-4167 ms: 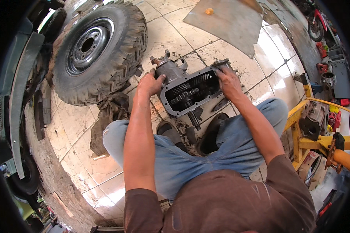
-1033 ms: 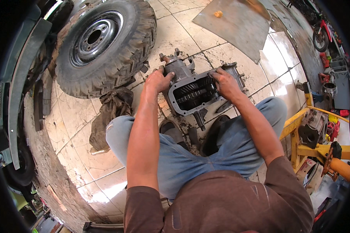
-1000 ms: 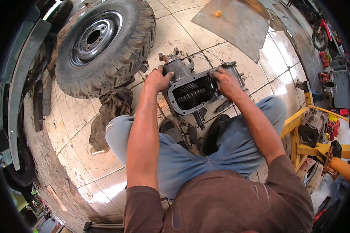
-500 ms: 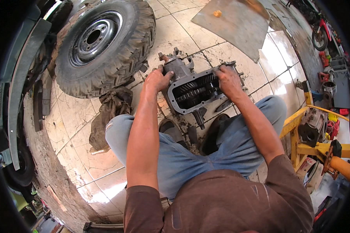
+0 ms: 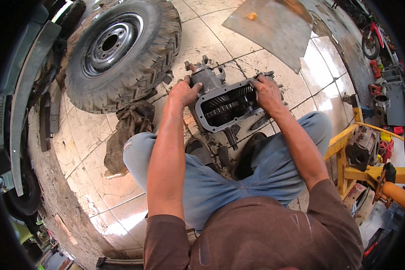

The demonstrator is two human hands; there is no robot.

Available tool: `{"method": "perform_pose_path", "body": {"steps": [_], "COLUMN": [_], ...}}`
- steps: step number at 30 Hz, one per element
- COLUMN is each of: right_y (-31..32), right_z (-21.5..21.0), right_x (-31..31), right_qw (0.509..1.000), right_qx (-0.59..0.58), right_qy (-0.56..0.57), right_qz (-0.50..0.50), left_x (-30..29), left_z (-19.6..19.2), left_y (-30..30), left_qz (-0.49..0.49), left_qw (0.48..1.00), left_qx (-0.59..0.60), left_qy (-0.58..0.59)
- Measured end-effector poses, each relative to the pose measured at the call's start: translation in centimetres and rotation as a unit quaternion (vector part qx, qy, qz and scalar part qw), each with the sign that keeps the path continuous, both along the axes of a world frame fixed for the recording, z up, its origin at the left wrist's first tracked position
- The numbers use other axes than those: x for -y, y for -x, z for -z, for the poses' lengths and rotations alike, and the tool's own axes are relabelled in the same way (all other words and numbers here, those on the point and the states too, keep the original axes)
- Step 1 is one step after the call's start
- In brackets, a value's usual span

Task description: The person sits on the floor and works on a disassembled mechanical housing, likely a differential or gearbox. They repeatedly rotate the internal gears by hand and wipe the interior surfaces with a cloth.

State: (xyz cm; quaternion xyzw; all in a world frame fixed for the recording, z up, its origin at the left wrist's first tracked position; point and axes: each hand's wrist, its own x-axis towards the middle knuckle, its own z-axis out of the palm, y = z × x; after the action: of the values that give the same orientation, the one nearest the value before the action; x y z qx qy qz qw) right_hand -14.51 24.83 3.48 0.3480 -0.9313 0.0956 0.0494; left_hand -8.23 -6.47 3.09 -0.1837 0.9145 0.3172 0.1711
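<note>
A grey metal gearbox [image 5: 229, 125] rests on the tiled floor in front of my feet, its open side facing up. Toothed gears [image 5: 225, 109] show inside the housing, and a splined shaft [image 5: 231, 137] sticks out of it toward me. My left hand [image 5: 183, 93] grips the housing at its far left, beside the round end piece [image 5: 208, 79] with a forked yoke. At the right end, my right hand [image 5: 268, 92] has its fingers curled over the rim of the housing. Some fingertips of both hands are hidden behind the metal.
A large knobby tyre on a black wheel [image 5: 123, 54] lies at the far left. Below it is a crumpled dark cloth [image 5: 129, 135]. A flat sheet [image 5: 272, 31] lies at the back. A yellow metal stand [image 5: 342, 144] bearing a metal part is on the right.
</note>
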Motion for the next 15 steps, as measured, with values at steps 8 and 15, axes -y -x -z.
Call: {"method": "perform_pose_path", "body": {"steps": [8,15], "right_y": [-0.2,-0.2], "right_z": [-0.1,-0.3], "right_x": [0.4,0.6], "right_qw": [1.0,1.0], "right_qx": [0.01,-0.013], "right_qy": [0.018,0.003], "right_qz": [0.002,0.027], "left_x": [-0.1,-0.7], "left_z": [-0.2,-0.9], "left_y": [0.0,-0.1], "left_qz": [0.002,-0.001], "left_qw": [1.0,1.0], "left_qx": [-0.003,0.005], "left_qy": [0.008,0.016]}}
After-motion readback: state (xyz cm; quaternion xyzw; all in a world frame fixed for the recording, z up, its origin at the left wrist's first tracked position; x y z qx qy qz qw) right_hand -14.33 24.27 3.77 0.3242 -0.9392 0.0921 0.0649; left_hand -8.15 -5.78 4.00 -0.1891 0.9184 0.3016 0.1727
